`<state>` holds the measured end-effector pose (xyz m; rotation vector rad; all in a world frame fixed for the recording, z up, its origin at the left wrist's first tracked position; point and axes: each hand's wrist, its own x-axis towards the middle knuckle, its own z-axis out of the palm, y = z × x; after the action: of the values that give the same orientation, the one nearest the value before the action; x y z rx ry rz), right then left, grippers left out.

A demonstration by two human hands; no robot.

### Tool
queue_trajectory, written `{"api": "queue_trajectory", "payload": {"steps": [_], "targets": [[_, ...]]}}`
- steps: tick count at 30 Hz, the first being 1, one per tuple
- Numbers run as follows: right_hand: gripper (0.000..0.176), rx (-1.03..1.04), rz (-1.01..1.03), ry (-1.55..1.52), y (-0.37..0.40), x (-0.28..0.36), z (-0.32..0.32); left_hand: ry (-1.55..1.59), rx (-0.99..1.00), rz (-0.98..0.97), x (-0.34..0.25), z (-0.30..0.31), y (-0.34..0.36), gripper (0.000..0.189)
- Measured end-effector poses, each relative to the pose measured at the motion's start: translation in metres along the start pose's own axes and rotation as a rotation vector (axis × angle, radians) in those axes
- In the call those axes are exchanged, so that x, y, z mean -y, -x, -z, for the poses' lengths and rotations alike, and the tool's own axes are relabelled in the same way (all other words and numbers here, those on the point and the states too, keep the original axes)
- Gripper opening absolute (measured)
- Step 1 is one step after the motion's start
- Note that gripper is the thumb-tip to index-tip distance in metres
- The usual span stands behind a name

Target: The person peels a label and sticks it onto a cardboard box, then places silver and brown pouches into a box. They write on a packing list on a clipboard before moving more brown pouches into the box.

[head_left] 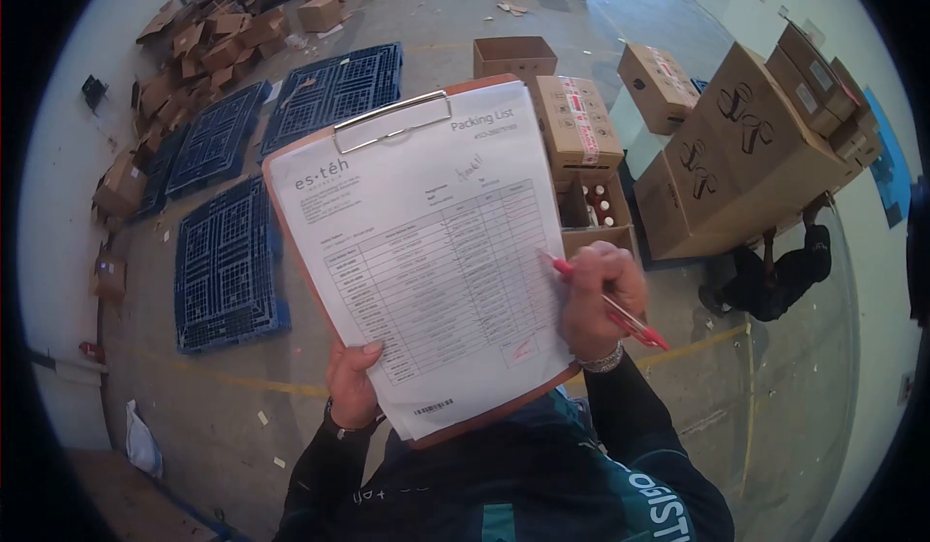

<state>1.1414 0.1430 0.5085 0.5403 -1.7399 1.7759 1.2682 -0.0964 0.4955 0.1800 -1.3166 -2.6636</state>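
Note:
A brown clipboard point(293, 145) with a metal clip bears a printed packing list point(426, 261) with a table, some red marks and a barcode. My left hand point(353, 379) grips its lower left edge, thumb over the paper. At the right side of the sheet, my right hand point(603, 295) is closed round a red pen point(632, 321). The pen's tip points up and left, over the table's right columns.
Blue pallets point(228, 261) lie on the floor at left, near a heap of cartons point(223, 38). An open box of bottles point(599, 208) stands beyond the clipboard. At right, a person in dark clothing point(775, 276) crouches beside stacked cartons point(717, 154).

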Motion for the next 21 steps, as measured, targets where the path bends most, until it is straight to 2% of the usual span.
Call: {"api": "queue_trajectory", "payload": {"steps": [2,5,8,14,17,21], "targets": [[0.029,-0.054,-0.022,-0.049,0.001,0.000,0.001,-0.003,-0.005,0.004,0.001,0.002,-0.002,0.061],[0.028,-0.061,0.053,-0.054,0.000,-0.004,-0.001,-0.014,-0.001,0.020,0.001,0.005,-0.003,0.059],[0.035,-0.086,0.019,-0.167,0.001,-0.005,-0.004,-0.051,0.000,-0.001,-0.002,0.002,-0.005,0.056],[0.043,-0.035,0.006,-0.225,-0.001,0.002,0.001,-0.061,-0.081,0.031,0.007,0.010,-0.008,0.054],[0.045,0.020,-0.009,-0.207,0.004,-0.002,0.005,-0.051,-0.172,-0.012,0.015,0.012,-0.006,0.053],[0.045,0.263,-0.002,-0.232,0.012,-0.011,0.003,-0.246,-0.228,-0.041,0.009,0.025,-0.018,0.053]]}}
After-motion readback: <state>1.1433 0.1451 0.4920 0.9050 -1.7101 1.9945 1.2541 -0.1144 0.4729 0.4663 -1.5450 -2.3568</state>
